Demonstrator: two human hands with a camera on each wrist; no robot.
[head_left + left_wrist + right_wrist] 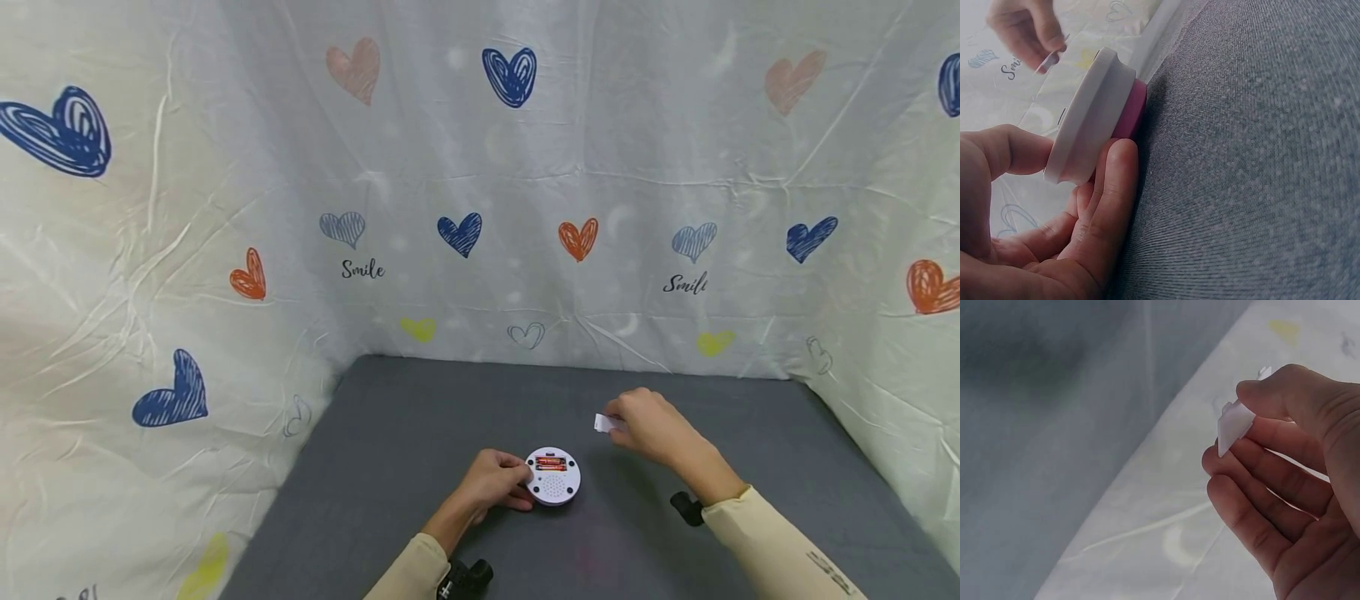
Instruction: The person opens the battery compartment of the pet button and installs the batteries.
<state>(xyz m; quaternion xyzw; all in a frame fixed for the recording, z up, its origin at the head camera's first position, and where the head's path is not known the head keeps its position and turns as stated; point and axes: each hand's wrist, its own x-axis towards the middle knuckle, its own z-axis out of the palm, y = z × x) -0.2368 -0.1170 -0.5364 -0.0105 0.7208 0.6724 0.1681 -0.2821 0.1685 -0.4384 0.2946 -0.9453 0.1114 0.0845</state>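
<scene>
A round white battery-powered device (552,487) lies with its underside up on the grey cloth, and its battery compartment shows orange-red batteries (551,464). Seen from the side in the left wrist view, the device (1088,119) has a pink part (1130,112) beneath its white body. My left hand (495,482) pinches the device's left edge, thumb on the upper face and fingers below. Up and to the right, my right hand (651,425) holds a small white battery cover (1235,425) between thumb and fingers, raised above the cloth and apart from the device.
Grey cloth (420,408) covers the table. A white curtain (480,167) printed with hearts and "Smile" hangs behind it and along both sides. Black wrist cameras (462,579) sit on both forearms.
</scene>
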